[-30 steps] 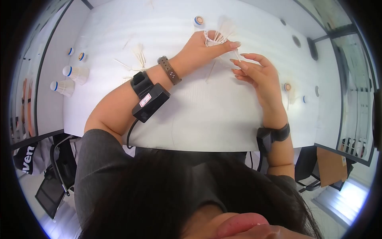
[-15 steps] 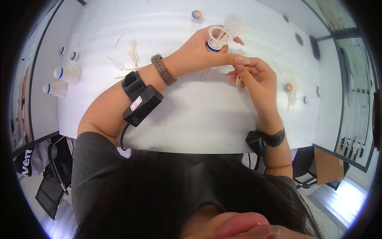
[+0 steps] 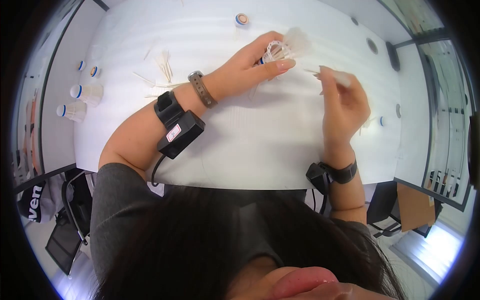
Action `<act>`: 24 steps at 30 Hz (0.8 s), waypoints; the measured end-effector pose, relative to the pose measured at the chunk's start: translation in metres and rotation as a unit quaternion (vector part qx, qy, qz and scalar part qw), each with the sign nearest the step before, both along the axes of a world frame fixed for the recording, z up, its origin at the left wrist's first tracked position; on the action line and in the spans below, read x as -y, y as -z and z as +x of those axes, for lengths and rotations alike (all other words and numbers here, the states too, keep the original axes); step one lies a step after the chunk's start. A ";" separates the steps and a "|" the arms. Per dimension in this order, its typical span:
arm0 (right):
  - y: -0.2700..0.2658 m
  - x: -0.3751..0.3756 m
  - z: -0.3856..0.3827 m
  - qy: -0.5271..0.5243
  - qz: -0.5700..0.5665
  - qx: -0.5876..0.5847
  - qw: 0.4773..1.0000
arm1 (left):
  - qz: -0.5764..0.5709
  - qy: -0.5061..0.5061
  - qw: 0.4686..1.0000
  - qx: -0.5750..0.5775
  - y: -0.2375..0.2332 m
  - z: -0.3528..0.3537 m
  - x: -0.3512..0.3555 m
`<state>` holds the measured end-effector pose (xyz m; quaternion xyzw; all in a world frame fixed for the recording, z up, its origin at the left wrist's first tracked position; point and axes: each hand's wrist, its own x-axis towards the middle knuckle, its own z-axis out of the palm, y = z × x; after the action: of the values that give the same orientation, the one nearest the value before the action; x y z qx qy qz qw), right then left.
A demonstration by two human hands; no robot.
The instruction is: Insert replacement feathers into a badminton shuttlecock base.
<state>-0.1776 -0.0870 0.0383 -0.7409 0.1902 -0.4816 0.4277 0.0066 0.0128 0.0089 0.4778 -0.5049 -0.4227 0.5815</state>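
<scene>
A partly feathered shuttlecock (image 3: pixel 278 50) with a blue band is wrapped by the fingers of my left hand (image 3: pixel 257 62), its white ring and feathers facing up and to the right. To its right, my right hand (image 3: pixel 345 97) pinches a single feather (image 3: pixel 341 79) between thumb and fingers. The feather's thin stem points left toward the shuttlecock, and a gap separates the two. Part of the shuttlecock's base is hidden by my left fingers.
Two feathered shuttlecocks (image 3: pixel 90 93) lie at the left with two small cork bases (image 3: pixel 94 71) behind them. Loose feathers (image 3: pixel 164 66) lie left of centre. Another cork base (image 3: pixel 242 19) sits at the back, and one (image 3: pixel 382 121) at the right.
My right hand has moved right, away from my left hand, and a feather now shows in its fingers. My left hand has tilted the shuttlecock slightly.
</scene>
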 end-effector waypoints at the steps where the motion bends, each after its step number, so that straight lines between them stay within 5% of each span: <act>1: -0.001 0.000 0.000 -0.008 -0.035 -0.002 0.999 | -0.001 0.008 1.000 0.012 -0.002 0.000 0.000; 9: 0.001 -0.002 0.001 -0.024 -0.113 -0.052 0.992 | -0.044 -0.042 0.988 0.143 -0.002 -0.001 0.001; 24: 0.004 0.001 0.001 0.002 -0.023 -0.069 0.997 | -0.054 -0.064 0.985 0.148 -0.001 -0.001 0.004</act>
<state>-0.1767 -0.0879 0.0347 -0.7817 0.2099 -0.4346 0.3950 0.0055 0.0084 0.0099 0.5343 -0.5760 -0.2814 0.5510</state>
